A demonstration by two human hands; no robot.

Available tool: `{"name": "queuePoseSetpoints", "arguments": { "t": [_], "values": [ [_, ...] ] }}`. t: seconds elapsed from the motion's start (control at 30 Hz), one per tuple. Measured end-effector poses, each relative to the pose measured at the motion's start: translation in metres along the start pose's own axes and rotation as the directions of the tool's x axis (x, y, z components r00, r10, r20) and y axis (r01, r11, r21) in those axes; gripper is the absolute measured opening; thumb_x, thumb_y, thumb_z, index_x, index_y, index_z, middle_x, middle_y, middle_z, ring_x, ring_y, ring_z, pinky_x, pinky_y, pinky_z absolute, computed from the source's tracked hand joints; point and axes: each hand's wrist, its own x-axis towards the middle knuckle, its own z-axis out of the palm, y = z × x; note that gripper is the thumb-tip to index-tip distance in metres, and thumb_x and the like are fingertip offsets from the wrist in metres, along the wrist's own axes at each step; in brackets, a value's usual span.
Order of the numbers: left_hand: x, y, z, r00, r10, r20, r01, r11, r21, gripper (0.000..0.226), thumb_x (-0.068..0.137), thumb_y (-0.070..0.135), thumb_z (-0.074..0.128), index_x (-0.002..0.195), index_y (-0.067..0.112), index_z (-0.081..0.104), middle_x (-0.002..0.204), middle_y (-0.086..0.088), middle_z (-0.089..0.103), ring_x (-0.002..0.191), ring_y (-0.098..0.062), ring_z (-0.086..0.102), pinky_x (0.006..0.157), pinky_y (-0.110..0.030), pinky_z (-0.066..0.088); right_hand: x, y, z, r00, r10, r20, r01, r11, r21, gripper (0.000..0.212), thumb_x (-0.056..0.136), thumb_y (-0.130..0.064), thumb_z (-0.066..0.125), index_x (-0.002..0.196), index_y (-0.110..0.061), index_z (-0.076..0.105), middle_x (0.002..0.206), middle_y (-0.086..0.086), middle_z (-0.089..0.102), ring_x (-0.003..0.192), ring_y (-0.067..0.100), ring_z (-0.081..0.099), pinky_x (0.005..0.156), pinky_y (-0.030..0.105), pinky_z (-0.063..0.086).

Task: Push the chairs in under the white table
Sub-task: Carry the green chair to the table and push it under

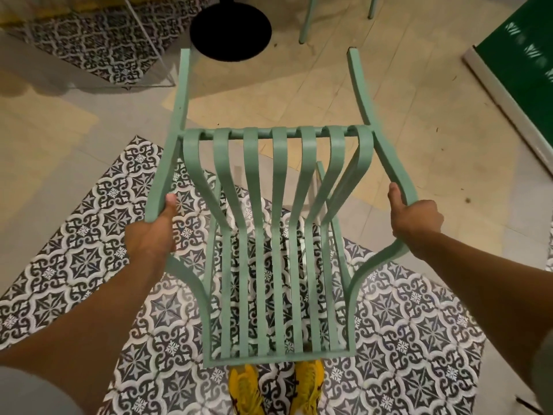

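I have the mint-green slatted chair (278,235) as my landmark; it fills the middle of the view, seen from above and tipped, its two front legs pointing away from me toward the black round base (230,31) of a desk pedestal just beyond them. My left hand (151,232) grips the chair's left armrest, fingers wrapped around the bar with the thumb lying along its top. My right hand (416,220) holds the right armrest the same way, fingers closed round it, thumb raised against the bar. The desk top itself is outside what I can see. Below the chair, through its slats, lies the patterned black-and-white tile floor (89,250); beyond the chair's front bar the floor turns to plain beige. My yellow shoes (275,390) stand just behind the chair's back edge. Past the chair's right leg, the legs of a second green chair (306,19) show at the top edge. A green panel (520,49) sits far right of the chair.
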Motion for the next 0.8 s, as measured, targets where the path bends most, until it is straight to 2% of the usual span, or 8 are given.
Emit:
{"name": "queuePoseSetpoints", "arguments": {
  "t": [0.13,0.2,0.3,0.4,0.47,0.63,0.7,0.8],
  "values": [
    [-0.02,0.017,-0.026,1.0,0.005,0.004,-0.005,1.0,0.023,0.078,0.074,0.084,0.07,0.089,0.008,0.066,0.072,-0.006,0.064,0.058,-0.022,0.061,0.056,-0.032,0.055,-0.014,-0.011,-0.024,0.999,0.007,0.046,-0.006,1.0,-0.028,0.088,0.091,-0.084,0.05,0.119,-0.001,0.061,0.111,0.022,0.069,0.092,0.04,0.074,0.084,0.052,0.066],
    [-0.029,0.024,-0.039,1.0,-0.016,0.0,0.016,0.999,0.048,0.088,0.066,0.093,0.067,0.085,0.008,0.064,0.073,-0.009,0.067,0.06,-0.024,0.066,0.06,-0.036,0.059,-0.022,-0.014,-0.033,0.999,0.013,0.052,-0.011,0.999,-0.048,0.086,0.09,-0.084,0.051,0.114,-0.002,0.06,0.105,0.019,0.069,0.082,0.036,0.075,0.07,0.046,0.065],
    [-0.036,0.036,-0.058,0.999,-0.052,-0.014,0.053,0.991,0.125,0.104,0.056,0.105,0.059,0.088,0.006,0.064,0.08,-0.013,0.071,0.067,-0.028,0.07,0.061,-0.039,0.06,-0.032,-0.02,-0.046,0.999,0.005,0.054,0.0,0.995,-0.096,0.084,0.09,-0.084,0.051,0.105,-0.002,0.063,0.083,0.014,0.07,0.056,0.025,0.07,0.046,0.029,0.05],
    [-0.03,0.051,-0.069,0.996,-0.088,-0.016,0.09,0.979,0.18,0.107,0.058,0.104,0.059,0.092,0.003,0.067,0.082,-0.016,0.073,0.073,-0.031,0.073,0.079,-0.051,0.065,-0.031,-0.036,-0.056,0.996,-0.014,0.093,0.027,0.99,-0.137,0.079,0.092,-0.082,0.052,0.1,-0.004,0.064,0.068,0.009,0.07,0.034,0.017,0.063,0.039,0.021,0.041],
    [-0.021,0.064,-0.07,0.997,-0.073,-0.019,0.075,0.975,0.208,0.099,0.063,0.101,0.06,0.083,0.004,0.067,0.074,-0.016,0.072,0.068,-0.032,0.074,0.08,-0.051,0.065,-0.026,-0.051,-0.061,0.993,-0.033,0.109,0.047,0.99,-0.129,0.074,0.093,-0.08,0.053,0.1,-0.006,0.063,0.071,0.008,0.071,0.025,0.012,0.057,0.037,0.019,0.04],
    [0.0,0.087,-0.065,0.997,-0.078,-0.003,0.077,0.979,0.191,0.085,0.07,0.087,0.072,0.087,0.004,0.065,0.067,-0.011,0.064,0.053,-0.026,0.063,0.079,-0.048,0.065,-0.033,-0.064,-0.07,0.988,-0.129,0.086,0.122,0.989,0.083,0.057,0.094,-0.073,0.059,0.081,-0.018,0.062,0.061,0.003,0.071,0.056,0.021,0.072,0.057,0.03,0.056],
    [0.004,0.092,-0.064,0.996,-0.093,-0.003,0.092,0.984,0.155,0.081,0.069,0.083,0.077,0.086,0.004,0.066,0.063,-0.01,0.061,0.05,-0.023,0.058,0.073,-0.044,0.062,-0.045,-0.043,-0.071,0.983,-0.166,0.081,0.14,0.957,0.254,0.048,0.092,-0.07,0.063,0.083,-0.023,0.069,0.06,-0.002,0.075,0.071,0.021,0.077,0.074,0.038,0.061],
    [0.011,0.092,-0.063,0.993,-0.117,0.013,0.115,0.988,0.107,0.077,0.066,0.078,0.083,0.087,0.006,0.064,0.065,-0.009,0.057,0.053,-0.023,0.053,0.07,-0.044,0.061,-0.069,0.009,-0.052,0.986,-0.083,0.141,0.025,0.926,0.376,0.046,0.09,-0.066,0.069,0.092,-0.02,0.076,0.07,-0.004,0.079,0.081,0.021,0.077,0.078,0.039,0.06]
  ]
}}
